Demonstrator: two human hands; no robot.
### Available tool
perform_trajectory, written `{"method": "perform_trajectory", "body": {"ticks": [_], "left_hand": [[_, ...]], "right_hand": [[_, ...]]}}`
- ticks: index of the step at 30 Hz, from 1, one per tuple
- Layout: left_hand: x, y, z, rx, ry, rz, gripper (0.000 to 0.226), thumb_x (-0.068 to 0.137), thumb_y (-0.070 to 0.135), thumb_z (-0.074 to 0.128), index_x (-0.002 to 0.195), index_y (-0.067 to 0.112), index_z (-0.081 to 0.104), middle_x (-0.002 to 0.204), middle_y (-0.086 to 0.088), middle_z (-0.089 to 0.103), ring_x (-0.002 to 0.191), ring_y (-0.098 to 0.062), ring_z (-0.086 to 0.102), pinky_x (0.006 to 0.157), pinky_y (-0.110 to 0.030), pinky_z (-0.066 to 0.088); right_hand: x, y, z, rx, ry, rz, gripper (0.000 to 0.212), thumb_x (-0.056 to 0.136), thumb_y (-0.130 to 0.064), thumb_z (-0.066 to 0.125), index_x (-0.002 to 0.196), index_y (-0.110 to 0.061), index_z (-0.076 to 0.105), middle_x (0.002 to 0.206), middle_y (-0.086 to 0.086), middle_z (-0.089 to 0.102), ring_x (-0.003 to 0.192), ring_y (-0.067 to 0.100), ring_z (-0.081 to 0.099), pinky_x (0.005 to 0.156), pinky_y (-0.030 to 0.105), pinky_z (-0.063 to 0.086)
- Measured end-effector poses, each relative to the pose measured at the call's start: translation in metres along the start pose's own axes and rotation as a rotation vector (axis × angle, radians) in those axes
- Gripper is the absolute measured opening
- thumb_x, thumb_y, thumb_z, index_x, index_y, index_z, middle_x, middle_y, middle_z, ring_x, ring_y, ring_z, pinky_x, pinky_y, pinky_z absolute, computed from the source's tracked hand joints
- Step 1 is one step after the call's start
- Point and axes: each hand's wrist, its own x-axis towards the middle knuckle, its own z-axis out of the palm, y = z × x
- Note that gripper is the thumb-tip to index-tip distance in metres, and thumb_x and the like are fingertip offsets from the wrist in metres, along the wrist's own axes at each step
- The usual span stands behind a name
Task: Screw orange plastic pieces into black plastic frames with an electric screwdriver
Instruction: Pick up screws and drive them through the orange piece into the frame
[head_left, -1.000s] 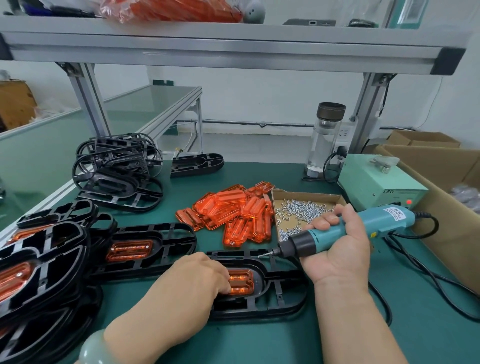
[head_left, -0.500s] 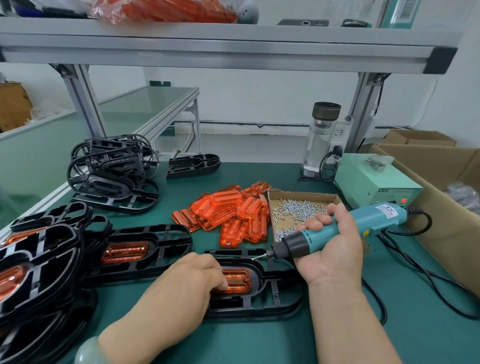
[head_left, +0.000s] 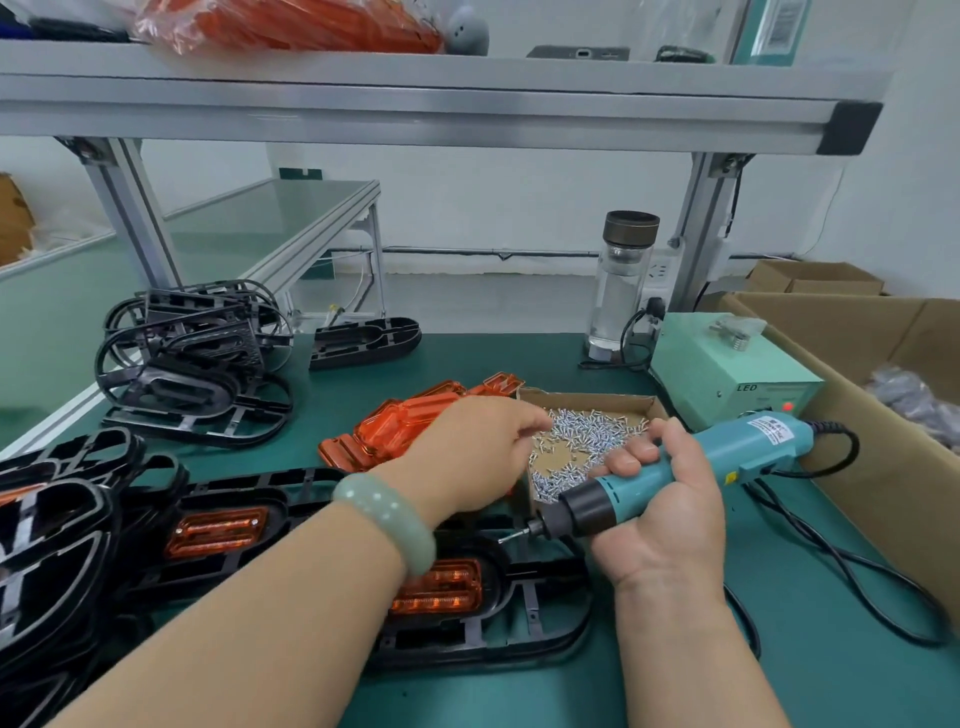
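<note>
A black plastic frame lies flat in front of me with an orange piece seated in its middle. My right hand grips a teal electric screwdriver, its bit pointing left and hovering just above the frame. My left hand reaches over the left edge of a small cardboard screw box, fingertips curled down onto the loose silver screws. Whether a screw is pinched is hidden. Under that hand lies a pile of loose orange pieces.
Another frame with an orange piece lies left of the first, beside a stack of frames. Bare black frames are heaped at the back left. A green power unit, a bottle and cardboard cartons stand to the right; the screwdriver cable loops there.
My left hand has left the orange piece in the frame and moved up and right to the screw box. The right hand keeps the screwdriver near the frame.
</note>
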Motion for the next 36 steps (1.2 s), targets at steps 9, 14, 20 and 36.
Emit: {"method": "perform_trajectory", "body": {"ticks": [9, 14, 20, 36], "left_hand": [[0.043, 0.023, 0.018, 0.27, -0.525, 0.015, 0.032, 0.091, 0.017, 0.052, 0.118, 0.033, 0.062, 0.102, 0.004, 0.059, 0.097, -0.022, 0.049, 0.086, -0.035, 0.034], [0.042, 0.021, 0.026, 0.32, -0.37, 0.051, 0.019, 0.085, 0.023, 0.063, 0.102, 0.03, 0.068, 0.087, 0.009, 0.056, 0.085, -0.018, 0.046, 0.084, -0.036, 0.028], [0.037, 0.012, 0.03, 0.054, -0.169, 0.002, 0.017, 0.088, 0.027, 0.061, 0.101, 0.027, 0.072, 0.1, 0.004, 0.07, 0.096, -0.017, 0.06, 0.091, -0.032, 0.039], [0.031, 0.019, 0.022, -0.24, 0.056, -0.124, 0.016, 0.09, 0.029, 0.06, 0.083, 0.018, 0.071, 0.074, 0.006, 0.065, 0.071, -0.013, 0.059, 0.069, -0.027, 0.048]], "right_hand": [[0.0, -0.004, 0.002, 0.0, 0.028, 0.006, 0.025, 0.097, -0.02, 0.055, 0.073, -0.021, 0.046, 0.054, -0.011, 0.044, 0.039, 0.005, 0.042, 0.044, 0.019, 0.046], [-0.001, -0.002, 0.004, 0.018, 0.036, 0.018, 0.028, 0.097, -0.02, 0.054, 0.071, -0.02, 0.045, 0.053, -0.01, 0.044, 0.038, 0.005, 0.041, 0.041, 0.019, 0.045], [0.002, -0.001, 0.001, -0.019, 0.044, -0.004, 0.023, 0.096, -0.02, 0.055, 0.075, -0.02, 0.046, 0.053, -0.01, 0.045, 0.04, 0.005, 0.041, 0.05, 0.017, 0.04], [-0.001, 0.001, 0.001, -0.083, 0.028, -0.011, 0.021, 0.097, -0.022, 0.055, 0.078, -0.021, 0.046, 0.054, -0.011, 0.045, 0.042, 0.004, 0.042, 0.051, 0.02, 0.037]]}}
